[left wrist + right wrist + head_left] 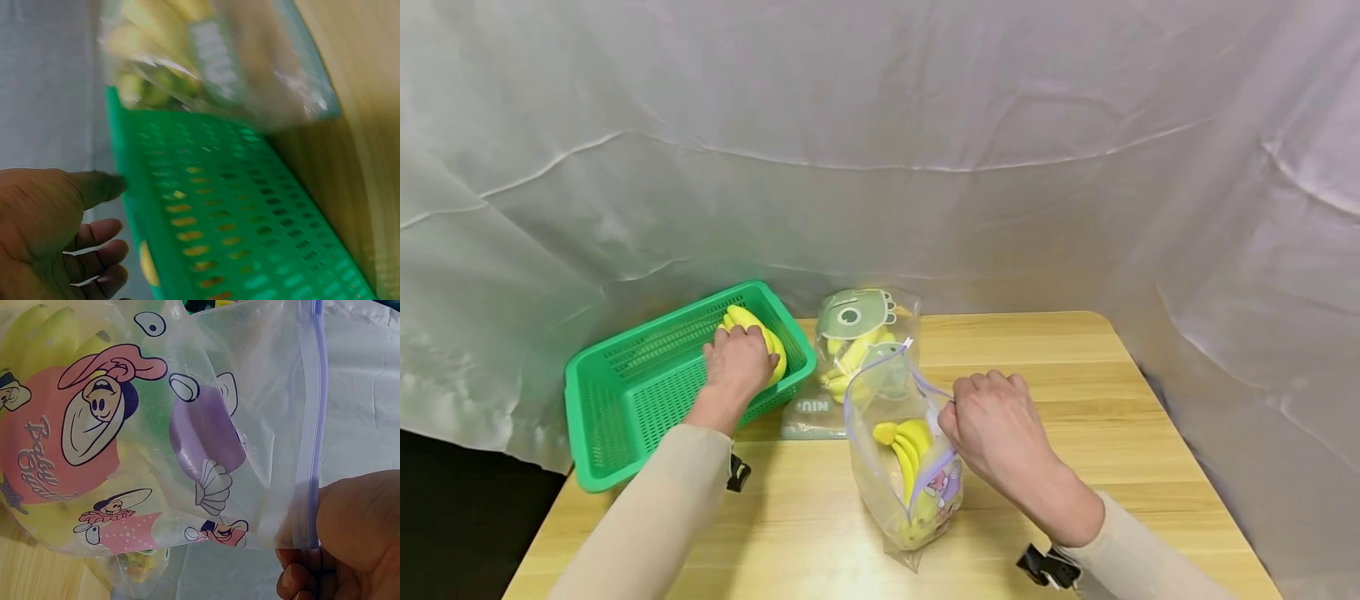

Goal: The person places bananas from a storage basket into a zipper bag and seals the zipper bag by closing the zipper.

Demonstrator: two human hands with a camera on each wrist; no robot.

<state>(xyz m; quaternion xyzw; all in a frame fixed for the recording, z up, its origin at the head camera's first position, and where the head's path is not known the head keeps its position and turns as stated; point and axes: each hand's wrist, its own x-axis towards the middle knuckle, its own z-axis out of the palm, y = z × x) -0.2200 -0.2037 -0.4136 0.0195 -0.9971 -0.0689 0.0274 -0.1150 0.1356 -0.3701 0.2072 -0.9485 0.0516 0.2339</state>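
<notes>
My left hand [740, 360] reaches over the right end of a green plastic basket [597, 385], at a bunch of bananas [777, 348] lying in it. In the left wrist view its thumb and fingers [99, 234] are parted, with no fruit between them; contact is hard to make out. My right hand [997, 423] pinches the purple zip rim of a clear zip bag [868, 467], and its mouth gapes. Yellow bananas [908, 446] sit inside. The right wrist view shows the bag's cartoon print [100, 412] and the thumb on the zip edge.
Behind the zip bag, a second clear bag [853, 312] with a green cartoon print holds more bananas and lies beside the basket. Everything rests on a wooden table [1075, 375]. Grey sheeting [880, 225] hangs along the back and sides.
</notes>
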